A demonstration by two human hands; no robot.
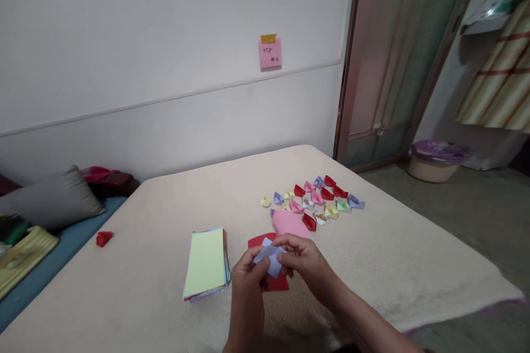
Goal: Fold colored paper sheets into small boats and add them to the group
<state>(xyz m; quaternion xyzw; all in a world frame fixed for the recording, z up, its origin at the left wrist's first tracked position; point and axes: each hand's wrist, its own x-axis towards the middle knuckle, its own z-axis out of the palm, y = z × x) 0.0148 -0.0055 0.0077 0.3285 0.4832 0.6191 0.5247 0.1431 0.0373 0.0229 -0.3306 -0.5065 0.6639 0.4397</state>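
Pinching one lavender paper piece between both hands, we grip one side with the left hand and the other with the right hand, just above a red sheet on the cream cover. The piece shows creases and spread flaps; we judge it partly folded, not complete. Left of the hands, we note a stack of flat sheets, yellow uppermost; we count these as stock not yet worked. Well apart at far left sits one red folded piece. Beyond the red sheet lies a pink sheet, its fold state unclear. Farther out, we find loose rows of small folded boats in several colours; we judge these finished. A pink note hangs on the wall.
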